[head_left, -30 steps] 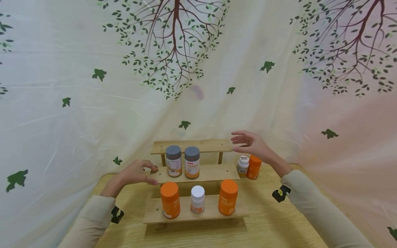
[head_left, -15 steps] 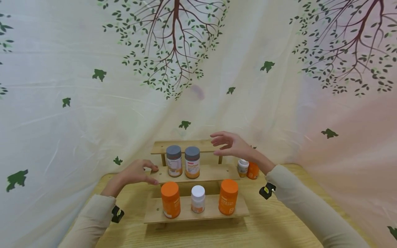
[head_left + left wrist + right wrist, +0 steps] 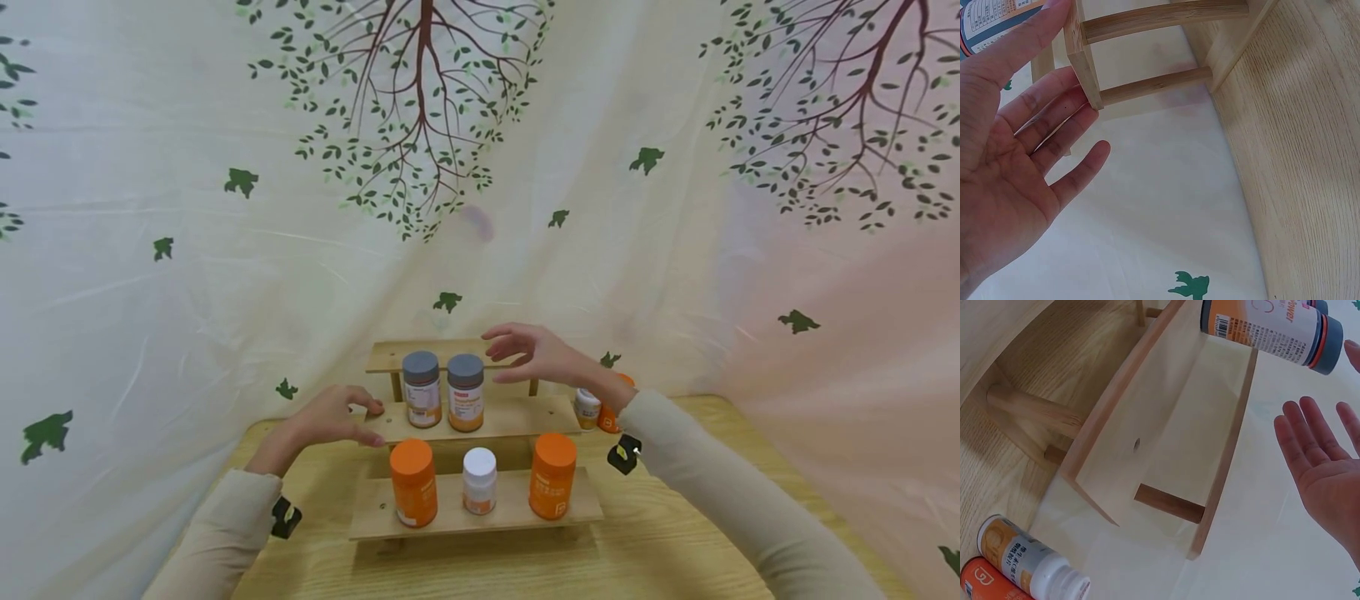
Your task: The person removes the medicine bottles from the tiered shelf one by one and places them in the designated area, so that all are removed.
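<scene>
A three-tier wooden display rack [image 3: 517, 415] carries several supplement jars. My left hand [image 3: 330, 417] holds the left end of its middle board, thumb at the front edge and fingers at the back; the left wrist view shows the fingertips against the board's end. On that board stand two grey-lidded jars, the left jar [image 3: 422, 390] and the right jar [image 3: 466, 393]. My right hand [image 3: 536, 352] is just right of the right jar with nothing in it, fingers extended and thumb apart. In the right wrist view, this hand [image 3: 1329, 469] is beside the jar's grey lid [image 3: 1329, 347].
The lowest board bears an orange jar [image 3: 413, 483], a small white bottle [image 3: 479, 482] and another orange jar [image 3: 552, 477]. Right of the rack, a white-capped bottle [image 3: 587, 408] and an orange jar [image 3: 609, 417] stand on the wooden table [image 3: 675, 517], partly behind my right forearm.
My right hand has moved left, from above the bottles beside the rack to the right grey-lidded jar. The left hand stays at the rack.
</scene>
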`<action>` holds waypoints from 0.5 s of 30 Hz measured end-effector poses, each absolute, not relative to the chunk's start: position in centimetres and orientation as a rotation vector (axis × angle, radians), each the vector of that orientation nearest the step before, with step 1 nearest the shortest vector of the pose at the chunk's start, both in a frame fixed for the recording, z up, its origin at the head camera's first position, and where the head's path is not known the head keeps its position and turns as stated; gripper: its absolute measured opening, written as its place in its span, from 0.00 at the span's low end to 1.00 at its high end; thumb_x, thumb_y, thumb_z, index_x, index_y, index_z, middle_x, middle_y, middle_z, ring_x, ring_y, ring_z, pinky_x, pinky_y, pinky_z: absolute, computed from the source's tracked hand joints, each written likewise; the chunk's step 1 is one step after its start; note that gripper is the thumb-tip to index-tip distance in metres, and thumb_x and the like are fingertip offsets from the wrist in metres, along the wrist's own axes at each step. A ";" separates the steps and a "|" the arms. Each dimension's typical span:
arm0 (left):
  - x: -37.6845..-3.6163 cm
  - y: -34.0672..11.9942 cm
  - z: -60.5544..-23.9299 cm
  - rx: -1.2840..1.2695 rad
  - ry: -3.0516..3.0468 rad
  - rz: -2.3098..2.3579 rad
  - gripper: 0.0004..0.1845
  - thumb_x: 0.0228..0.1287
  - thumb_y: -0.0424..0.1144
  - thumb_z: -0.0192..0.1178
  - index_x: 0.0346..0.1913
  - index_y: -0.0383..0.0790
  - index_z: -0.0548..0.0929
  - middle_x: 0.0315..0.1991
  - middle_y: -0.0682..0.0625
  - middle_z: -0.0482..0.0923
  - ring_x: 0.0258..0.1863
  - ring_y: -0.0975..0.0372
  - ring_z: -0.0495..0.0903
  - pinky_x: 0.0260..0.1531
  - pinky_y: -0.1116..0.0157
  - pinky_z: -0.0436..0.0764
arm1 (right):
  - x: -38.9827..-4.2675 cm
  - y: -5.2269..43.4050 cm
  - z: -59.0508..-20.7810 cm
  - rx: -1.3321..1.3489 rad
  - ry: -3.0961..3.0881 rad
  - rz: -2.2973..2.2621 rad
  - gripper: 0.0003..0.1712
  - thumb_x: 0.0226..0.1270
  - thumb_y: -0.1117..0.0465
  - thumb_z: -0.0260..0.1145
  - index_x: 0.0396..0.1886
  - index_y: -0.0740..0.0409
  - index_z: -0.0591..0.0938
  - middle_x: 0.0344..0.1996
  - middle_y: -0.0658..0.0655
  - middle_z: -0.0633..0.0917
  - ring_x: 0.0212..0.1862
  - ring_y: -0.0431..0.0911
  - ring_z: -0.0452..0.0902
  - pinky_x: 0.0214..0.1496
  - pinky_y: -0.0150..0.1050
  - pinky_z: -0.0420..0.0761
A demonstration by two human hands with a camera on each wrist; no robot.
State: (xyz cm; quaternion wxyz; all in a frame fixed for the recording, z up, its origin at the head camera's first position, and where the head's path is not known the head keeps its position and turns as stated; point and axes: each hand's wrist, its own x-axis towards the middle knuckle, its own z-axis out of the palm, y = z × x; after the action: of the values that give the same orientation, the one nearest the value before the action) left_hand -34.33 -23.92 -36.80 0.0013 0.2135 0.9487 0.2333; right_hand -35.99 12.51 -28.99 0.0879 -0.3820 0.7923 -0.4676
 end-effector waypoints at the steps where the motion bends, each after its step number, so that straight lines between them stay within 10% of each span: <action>1: -34.3 -23.9 -36.8 0.668 2.979 0.733 0.30 0.37 0.59 0.74 0.44 0.45 0.86 0.49 0.48 0.81 0.54 0.49 0.75 0.52 0.48 0.75 | -36.1 12.4 -29.1 -1.130 2.345 -1.394 0.33 0.56 0.67 0.69 0.63 0.58 0.69 0.55 0.68 0.77 0.59 0.64 0.71 0.59 0.56 0.73; 15: -34.2 -23.9 -36.6 0.662 2.982 0.741 0.30 0.36 0.59 0.75 0.43 0.45 0.86 0.49 0.48 0.82 0.55 0.49 0.75 0.53 0.47 0.74 | -38.8 11.0 -31.5 -1.136 2.329 -1.287 0.37 0.56 0.63 0.71 0.66 0.57 0.68 0.55 0.59 0.79 0.56 0.52 0.76 0.56 0.47 0.77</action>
State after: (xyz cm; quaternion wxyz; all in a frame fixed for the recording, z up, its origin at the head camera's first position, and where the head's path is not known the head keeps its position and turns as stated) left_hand -34.17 -23.87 -36.63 -0.0007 0.2107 0.9487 0.2356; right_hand -38.82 10.96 -31.53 0.1238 -0.3895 0.7988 -0.4415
